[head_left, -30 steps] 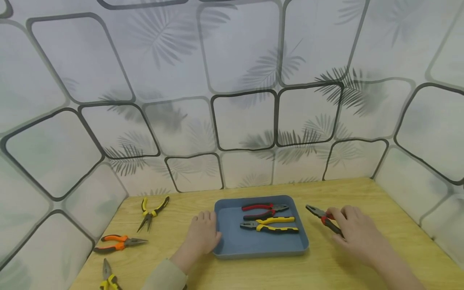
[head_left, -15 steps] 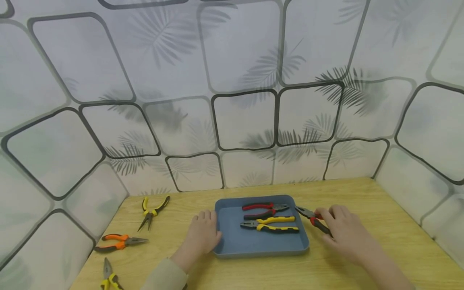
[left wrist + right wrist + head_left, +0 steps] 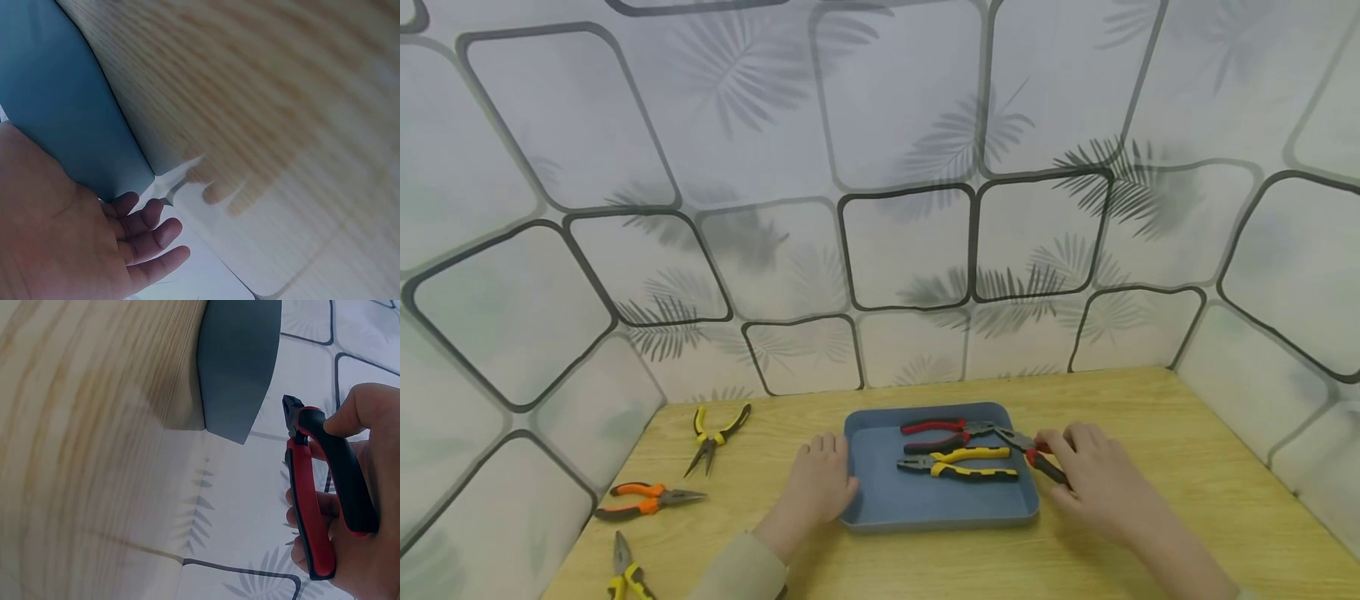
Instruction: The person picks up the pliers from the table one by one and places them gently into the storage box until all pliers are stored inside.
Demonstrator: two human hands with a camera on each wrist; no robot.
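In the head view, my right hand (image 3: 1093,475) grips pliers with red and black handles (image 3: 1033,458). Their metal head hangs over the right rim of the blue tray (image 3: 880,504). The right wrist view shows these pliers (image 3: 309,487) held by the handles, raised beside the tray's outer wall (image 3: 237,369). Inside the tray lie red-and-black pliers (image 3: 936,427) and, nearer me, yellow-and-black pliers (image 3: 973,473). My left hand (image 3: 820,479) rests against the tray's left side. In the left wrist view its fingers (image 3: 150,237) are relaxed, slightly bent, and grasp nothing.
Left of the tray, on the wooden table (image 3: 1097,558), lie yellow-and-black needle-nose pliers (image 3: 713,440), orange-and-black needle-nose pliers (image 3: 651,502) and another yellow-and-black pair (image 3: 625,571), partly cut off. A patterned wall (image 3: 910,250) stands close behind and at both sides.
My right hand has moved left with the red-and-black pliers, bringing their head from beside the tray to over its right rim. My left hand and the tray have stayed put.
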